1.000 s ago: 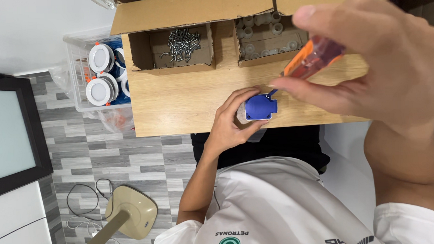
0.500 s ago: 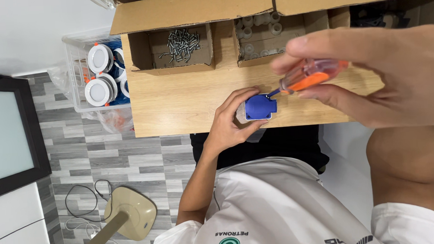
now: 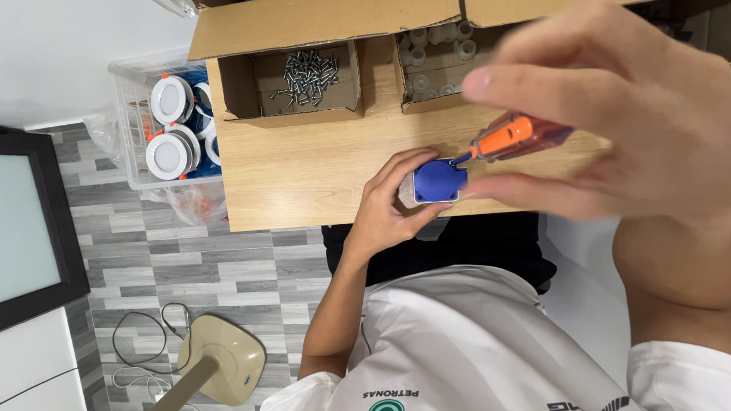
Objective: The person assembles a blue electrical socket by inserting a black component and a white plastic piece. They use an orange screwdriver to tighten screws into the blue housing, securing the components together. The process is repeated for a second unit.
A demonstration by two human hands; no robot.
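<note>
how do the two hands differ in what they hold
The left hand grips a small blue part against the wooden table; the right hand holds an orange-handled screwdriver above it. The left hand looks sharp; the right hand is nearer the camera, large and blurred. Both are bare and closed on their things.

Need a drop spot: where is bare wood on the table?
Bare light wooden tabletop lies between the open cardboard box of screws and the table's near edge, left of the left hand gripping the blue square part. Crowded to the right, under the right hand with its orange-handled screwdriver.
</note>
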